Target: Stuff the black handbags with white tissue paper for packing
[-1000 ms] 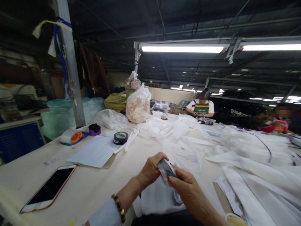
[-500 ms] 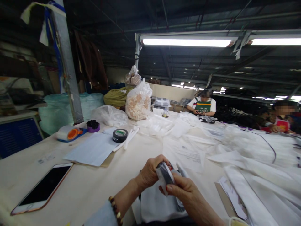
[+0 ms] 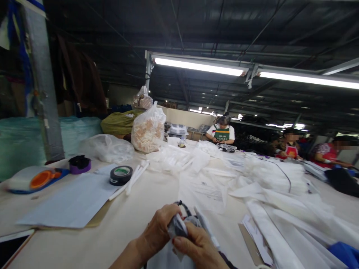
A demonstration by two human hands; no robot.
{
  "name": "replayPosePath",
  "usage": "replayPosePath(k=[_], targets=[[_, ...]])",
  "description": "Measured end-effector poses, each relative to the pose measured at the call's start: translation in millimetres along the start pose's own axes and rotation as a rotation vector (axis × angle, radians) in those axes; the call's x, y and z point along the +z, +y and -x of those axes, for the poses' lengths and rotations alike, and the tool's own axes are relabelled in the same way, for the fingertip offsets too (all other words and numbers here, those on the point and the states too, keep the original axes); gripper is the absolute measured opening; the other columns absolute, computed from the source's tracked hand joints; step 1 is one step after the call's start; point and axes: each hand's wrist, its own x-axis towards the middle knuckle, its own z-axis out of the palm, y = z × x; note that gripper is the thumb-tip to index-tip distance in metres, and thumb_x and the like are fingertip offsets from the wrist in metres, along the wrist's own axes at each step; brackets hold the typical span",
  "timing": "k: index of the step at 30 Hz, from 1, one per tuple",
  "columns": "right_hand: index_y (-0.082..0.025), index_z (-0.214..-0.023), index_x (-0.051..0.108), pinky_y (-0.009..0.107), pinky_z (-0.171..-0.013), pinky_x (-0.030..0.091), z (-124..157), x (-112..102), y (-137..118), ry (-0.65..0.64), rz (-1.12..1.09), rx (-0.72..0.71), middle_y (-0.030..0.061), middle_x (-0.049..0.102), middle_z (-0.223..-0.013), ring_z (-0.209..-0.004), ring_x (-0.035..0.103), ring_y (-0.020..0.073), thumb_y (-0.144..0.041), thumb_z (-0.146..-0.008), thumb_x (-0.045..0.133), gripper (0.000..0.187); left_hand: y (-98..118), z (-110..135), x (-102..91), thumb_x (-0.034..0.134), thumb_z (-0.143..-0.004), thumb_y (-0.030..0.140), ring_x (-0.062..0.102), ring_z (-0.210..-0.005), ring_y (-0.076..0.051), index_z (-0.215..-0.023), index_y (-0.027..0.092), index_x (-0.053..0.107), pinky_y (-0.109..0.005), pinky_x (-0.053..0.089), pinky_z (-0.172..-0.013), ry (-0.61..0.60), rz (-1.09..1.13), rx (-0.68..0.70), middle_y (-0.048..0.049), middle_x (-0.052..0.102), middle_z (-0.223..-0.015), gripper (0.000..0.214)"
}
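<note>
Low in the head view, my left hand [image 3: 159,227] and my right hand [image 3: 199,244] are both closed on a dark item in thin whitish wrapping [image 3: 177,227]. My right thumb presses against its near side, and the fingers hide much of it. What kind of thing it is, I cannot make out. Just beyond it curves a black cord [image 3: 183,206]. Pale wrapping [image 3: 168,257] hangs below the hands. On the table [image 3: 131,220] past them lies a clear printed plastic bag [image 3: 203,190].
To the left are a phone [image 3: 14,246], a pale paper sheet [image 3: 73,201], black tape [image 3: 121,175] and a tape dispenser [image 3: 39,180]. White plastic bags [image 3: 275,172] pile up on the right. A person in a green apron [image 3: 221,133] sits across the table; others are at the far right.
The view has swung to the right, so table things appear farther left and the phone is partly cut off. Both hands still grip the wrapped item, now tilted differently; the black cord shows beyond it.
</note>
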Motion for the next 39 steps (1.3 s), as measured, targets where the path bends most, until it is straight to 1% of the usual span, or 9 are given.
replayPosePath(k=[5, 10, 16, 21, 24, 27, 31, 35, 39], targets=[[-0.018, -0.078, 0.061, 0.026, -0.063, 0.036, 2.9, 0.2, 4.6, -0.081, -0.207, 0.008, -0.0005, 0.049, -0.065, -0.065, 0.046, 0.0151, -0.057, -0.067, 0.060, 0.041, 0.4, 4.8, 3.6, 0.050, -0.070, 0.020, 0.057, -0.066, -0.015, -0.077, 0.019, 0.054, -0.022, 0.043, -0.061, -0.032, 0.217, -0.184, 0.0003, 0.061, -0.071, 0.008], [-0.020, -0.085, 0.062, 0.027, -0.069, 0.038, 4.8, -3.4, -0.6, -0.019, 0.054, -0.054, 0.0006, 0.050, -0.075, -0.073, 0.045, 0.0159, -0.058, -0.074, 0.054, 0.041, -5.7, 8.2, 13.1, 0.045, -0.078, 0.022, 0.048, -0.051, -0.011, -0.064, 0.020, 0.044, -0.019, 0.036, -0.048, 0.053, -0.005, -0.138, 0.0034, 0.052, -0.055, 0.013], [-0.020, -0.085, 0.060, 0.026, -0.061, 0.044, 4.7, -3.8, -10.6, 0.006, -0.145, 0.287, 0.0017, 0.048, -0.080, -0.075, 0.047, 0.0156, -0.071, -0.069, 0.050, 0.054, -13.7, 2.3, 22.4, 0.050, -0.076, 0.027, 0.049, -0.054, -0.016, -0.057, 0.020, 0.047, -0.026, 0.036, -0.054, 0.100, -0.150, -0.001, -0.0018, 0.053, -0.054, 0.021], [-0.017, -0.071, 0.057, 0.027, -0.063, 0.040, 4.3, 2.1, -5.7, 0.062, -0.284, 0.267, -0.0017, 0.045, -0.065, -0.061, 0.042, 0.0108, -0.057, -0.073, 0.058, 0.039, -8.0, -5.0, 24.9, 0.052, -0.077, 0.028, 0.055, -0.063, -0.018, -0.060, 0.020, 0.051, -0.028, 0.042, -0.065, 0.035, -0.150, -0.039, -0.0033, 0.057, -0.059, 0.019], [-0.017, -0.068, 0.057, 0.028, -0.063, 0.037, 5.7, 2.1, -0.8, 0.106, -0.262, 0.242, -0.0007, 0.047, -0.064, -0.061, 0.042, 0.0126, -0.054, -0.074, 0.058, 0.037, -0.8, -5.6, 8.0, 0.060, -0.070, 0.027, 0.059, -0.080, -0.018, -0.083, 0.020, 0.059, -0.027, 0.044, -0.077, -0.041, -0.095, -0.113, -0.0031, 0.065, -0.082, 0.014], [-0.018, -0.071, 0.059, 0.029, -0.060, 0.035, 9.7, -0.2, -1.9, 0.141, -0.137, 0.245, 0.0003, 0.049, -0.066, -0.063, 0.043, 0.0144, -0.055, -0.077, 0.053, 0.038, -0.1, 10.4, -21.7, 0.072, -0.056, 0.030, 0.054, -0.102, -0.021, -0.110, 0.020, 0.051, -0.029, 0.041, -0.088, 0.008, -0.071, -0.279, -0.0058, 0.059, -0.111, 0.058], [-0.020, -0.066, 0.054, 0.030, -0.061, 0.034, 13.9, 0.5, -10.8, 0.164, 0.009, 0.211, -0.0002, 0.047, -0.066, -0.065, 0.042, 0.0162, -0.055, -0.077, 0.050, 0.037, -16.6, 63.5, -49.4, 0.056, -0.069, 0.035, 0.055, -0.066, -0.020, -0.079, 0.017, 0.051, -0.031, 0.041, -0.063, 0.240, -0.129, -0.708, -0.0021, 0.056, -0.065, 0.022], [-0.022, -0.064, 0.054, 0.032, -0.071, 0.035, 12.4, 4.9, -14.4, 0.170, 0.166, 0.105, 0.0012, 0.050, -0.075, -0.073, 0.044, 0.0191, -0.053, -0.077, 0.051, 0.034, -27.8, 113.5, -35.3, 0.055, -0.067, 0.049, 0.045, -0.040, -0.013, -0.059, 0.020, 0.041, -0.023, 0.028, -0.042, 0.275, 0.099, -1.040, 0.0044, 0.044, -0.045, 0.033], [-0.023, -0.069, 0.058, 0.035, -0.079, 0.034, 12.6, 7.3, -10.1, 0.144, 0.214, 0.114, 0.0029, 0.053, -0.085, -0.081, 0.046, 0.0222, -0.053, -0.077, 0.050, 0.032, -25.9, 122.3, -5.8, 0.055, -0.058, 0.066, 0.044, -0.038, -0.011, -0.063, 0.017, 0.045, -0.020, 0.023, -0.039, 0.289, 0.497, -1.196, 0.0030, 0.047, -0.048, 0.051]])
